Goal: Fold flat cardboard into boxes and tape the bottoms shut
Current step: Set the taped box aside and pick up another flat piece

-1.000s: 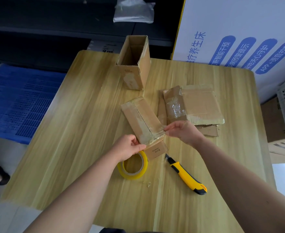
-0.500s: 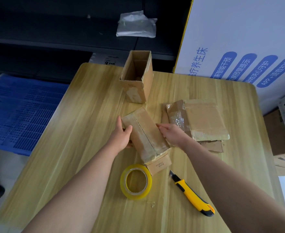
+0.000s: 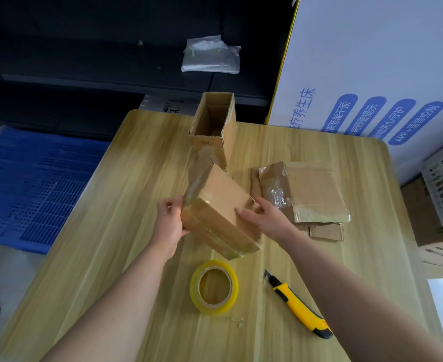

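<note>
I see the brown taped cardboard box (image 3: 223,205) tilted at the middle of the worktop (image 3: 110,231), its long axis running far-left to near-right. The left hand (image 3: 172,220) grips its left side and the right hand (image 3: 264,218) clasps its right. Neither is nearer.

wooden tabletop (image 3: 105,231): open box (image 3: 215,131) upright at far side; flattened cardboard stack (image 3: 317,192) right; tape roll (image 3: 216,308) flat near front, utility knife (image 3: 297,305) beside it, apart.
</note>
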The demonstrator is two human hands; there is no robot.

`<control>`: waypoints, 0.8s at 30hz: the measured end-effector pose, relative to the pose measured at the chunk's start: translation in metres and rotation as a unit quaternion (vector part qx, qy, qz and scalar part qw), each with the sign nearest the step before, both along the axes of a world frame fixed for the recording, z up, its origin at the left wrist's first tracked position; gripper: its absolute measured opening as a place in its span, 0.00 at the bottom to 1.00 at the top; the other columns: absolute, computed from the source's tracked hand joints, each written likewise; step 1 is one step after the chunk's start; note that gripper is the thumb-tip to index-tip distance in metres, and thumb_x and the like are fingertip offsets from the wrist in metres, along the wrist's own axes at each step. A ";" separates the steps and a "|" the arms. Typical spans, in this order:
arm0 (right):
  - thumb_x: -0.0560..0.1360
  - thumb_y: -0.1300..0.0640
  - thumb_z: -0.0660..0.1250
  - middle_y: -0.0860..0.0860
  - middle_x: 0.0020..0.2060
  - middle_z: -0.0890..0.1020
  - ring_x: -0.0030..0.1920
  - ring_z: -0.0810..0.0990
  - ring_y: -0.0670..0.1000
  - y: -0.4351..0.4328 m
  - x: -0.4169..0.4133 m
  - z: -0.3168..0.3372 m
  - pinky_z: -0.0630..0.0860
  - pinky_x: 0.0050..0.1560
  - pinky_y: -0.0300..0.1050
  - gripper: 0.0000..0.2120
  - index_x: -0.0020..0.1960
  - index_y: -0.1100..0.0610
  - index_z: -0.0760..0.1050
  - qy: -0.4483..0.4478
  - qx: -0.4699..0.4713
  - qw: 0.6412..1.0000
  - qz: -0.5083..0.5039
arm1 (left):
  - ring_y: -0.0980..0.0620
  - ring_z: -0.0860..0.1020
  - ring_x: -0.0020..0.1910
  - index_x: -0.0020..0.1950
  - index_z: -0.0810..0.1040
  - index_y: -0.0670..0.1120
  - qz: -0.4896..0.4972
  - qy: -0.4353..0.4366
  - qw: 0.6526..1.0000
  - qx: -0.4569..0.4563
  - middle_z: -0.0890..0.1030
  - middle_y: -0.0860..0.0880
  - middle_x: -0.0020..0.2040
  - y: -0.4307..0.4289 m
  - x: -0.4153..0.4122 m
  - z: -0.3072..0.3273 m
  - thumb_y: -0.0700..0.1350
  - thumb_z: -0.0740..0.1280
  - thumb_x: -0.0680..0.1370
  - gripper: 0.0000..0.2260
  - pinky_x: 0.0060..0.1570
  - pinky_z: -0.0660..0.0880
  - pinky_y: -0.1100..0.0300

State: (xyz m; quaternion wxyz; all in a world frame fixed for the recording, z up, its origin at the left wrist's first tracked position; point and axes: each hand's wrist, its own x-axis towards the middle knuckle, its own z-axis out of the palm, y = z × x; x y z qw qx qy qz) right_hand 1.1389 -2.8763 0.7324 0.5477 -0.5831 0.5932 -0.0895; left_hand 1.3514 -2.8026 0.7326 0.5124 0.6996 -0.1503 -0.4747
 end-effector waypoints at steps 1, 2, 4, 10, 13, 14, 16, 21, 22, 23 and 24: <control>0.66 0.33 0.71 0.50 0.64 0.73 0.60 0.74 0.51 0.004 -0.001 -0.007 0.74 0.60 0.48 0.41 0.71 0.54 0.65 0.032 0.012 0.999 -0.007 | 0.51 0.78 0.49 0.59 0.69 0.50 -0.008 -0.020 1.000 -0.004 0.77 0.46 0.57 0.005 0.003 -0.003 0.50 0.58 0.82 0.08 0.46 0.78 0.49; 0.61 0.29 0.71 0.52 0.66 0.72 0.63 0.73 0.54 0.008 -0.001 -0.014 0.73 0.63 0.53 0.47 0.71 0.56 0.64 0.056 0.019 0.998 -0.023 | 0.51 0.78 0.50 0.61 0.70 0.51 -0.027 -0.054 0.998 -0.003 0.77 0.46 0.58 0.009 0.007 -0.005 0.48 0.58 0.83 0.08 0.47 0.77 0.52; 0.58 0.27 0.71 0.55 0.69 0.68 0.67 0.70 0.57 0.013 -0.002 -0.018 0.70 0.66 0.58 0.55 0.74 0.56 0.60 0.079 0.033 0.995 -0.059 | 0.51 0.77 0.55 0.65 0.75 0.52 -0.080 -0.132 0.988 0.010 0.79 0.49 0.60 0.016 0.014 -0.006 0.45 0.58 0.83 0.12 0.53 0.73 0.58; 0.66 0.32 0.70 0.56 0.71 0.62 0.65 0.70 0.59 0.016 -0.002 -0.013 0.71 0.66 0.57 0.46 0.77 0.47 0.57 0.076 0.054 0.993 -0.066 | 0.58 0.76 0.55 0.61 0.78 0.53 -0.164 -0.159 0.973 0.020 0.79 0.58 0.55 0.025 0.013 0.012 0.61 0.64 0.77 0.18 0.51 0.68 0.67; 0.66 0.36 0.73 0.54 0.68 0.67 0.56 0.76 0.54 0.013 0.004 -0.008 0.79 0.55 0.55 0.43 0.75 0.46 0.61 0.044 0.044 0.995 -0.075 | 0.60 0.76 0.53 0.62 0.78 0.50 -0.179 -0.172 0.969 0.010 0.77 0.55 0.57 0.024 0.016 0.013 0.60 0.67 0.75 0.20 0.49 0.67 0.70; 0.66 0.38 0.74 0.54 0.68 0.68 0.56 0.77 0.54 0.012 0.006 -0.006 0.79 0.55 0.54 0.41 0.75 0.47 0.62 0.036 0.031 0.996 -0.072 | 0.59 0.76 0.52 0.60 0.79 0.50 -0.178 -0.169 0.969 0.007 0.78 0.53 0.57 0.024 0.019 0.013 0.62 0.68 0.73 0.22 0.50 0.68 0.68; 0.69 0.44 0.74 0.54 0.69 0.69 0.61 0.75 0.55 0.008 0.011 -0.002 0.77 0.56 0.48 0.38 0.74 0.49 0.64 0.038 -0.005 0.998 -0.042 | 0.56 0.78 0.49 0.50 0.81 0.52 -0.172 -0.167 0.971 0.014 0.80 0.53 0.49 0.023 0.024 0.011 0.63 0.65 0.72 0.17 0.49 0.70 0.64; 0.72 0.53 0.73 0.55 0.74 0.61 0.67 0.71 0.54 -0.002 0.032 0.012 0.69 0.62 0.44 0.33 0.74 0.53 0.65 0.077 -0.128 0.988 0.026 | 0.51 0.74 0.52 0.53 0.78 0.50 -0.101 -0.208 0.971 0.064 0.77 0.55 0.47 0.015 0.038 0.006 0.50 0.57 0.82 0.11 0.50 0.65 0.60; 0.73 0.54 0.72 0.55 0.76 0.56 0.66 0.73 0.55 -0.006 0.037 0.013 0.70 0.62 0.44 0.32 0.74 0.52 0.64 0.078 -0.135 0.987 0.035 | 0.50 0.73 0.53 0.58 0.78 0.48 -0.104 -0.224 0.966 0.079 0.76 0.54 0.50 0.014 0.041 0.005 0.49 0.56 0.82 0.13 0.51 0.64 0.60; 0.73 0.55 0.72 0.55 0.77 0.52 0.62 0.76 0.55 -0.009 0.041 0.013 0.71 0.60 0.45 0.32 0.74 0.51 0.64 0.081 -0.136 0.987 0.042 | 0.50 0.73 0.54 0.62 0.76 0.46 -0.112 -0.236 0.961 0.093 0.76 0.53 0.52 0.011 0.043 0.002 0.49 0.55 0.83 0.15 0.52 0.64 0.60; 0.74 0.55 0.71 0.54 0.77 0.48 0.59 0.78 0.55 -0.013 0.046 0.012 0.73 0.59 0.45 0.32 0.74 0.50 0.63 0.089 -0.132 0.986 0.048 | 0.50 0.74 0.55 0.65 0.75 0.45 -0.124 -0.246 0.956 0.103 0.77 0.52 0.54 0.009 0.046 0.000 0.50 0.54 0.83 0.16 0.52 0.65 0.59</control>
